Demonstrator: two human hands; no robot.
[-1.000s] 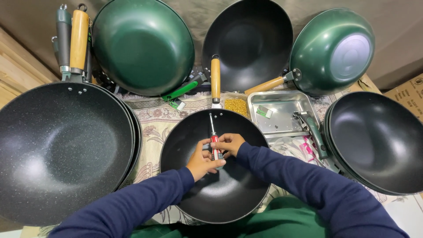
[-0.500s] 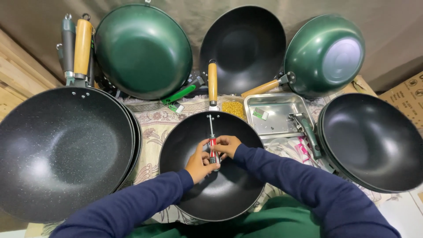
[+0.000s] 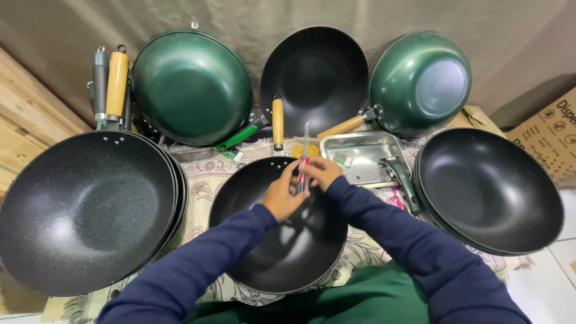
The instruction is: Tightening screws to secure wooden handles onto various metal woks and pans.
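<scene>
A black wok lies in front of me on a patterned cloth, its wooden handle pointing away. Both hands meet over its far rim. My right hand grips a screwdriver with a red handle, its metal shaft pointing up and away. My left hand sits just left of it, fingers curled at the tool's handle. Dark blue sleeves cover both arms.
A speckled black wok stack fills the left, another black wok stack the right. Two green woks and a black wok lean on the back wall. A steel tray sits beside my hands. A cardboard box stands far right.
The screwdriver has tipped up from lying near the wok's rim, its shaft now pointing up and away. Both hands shifted slightly to the right with it.
</scene>
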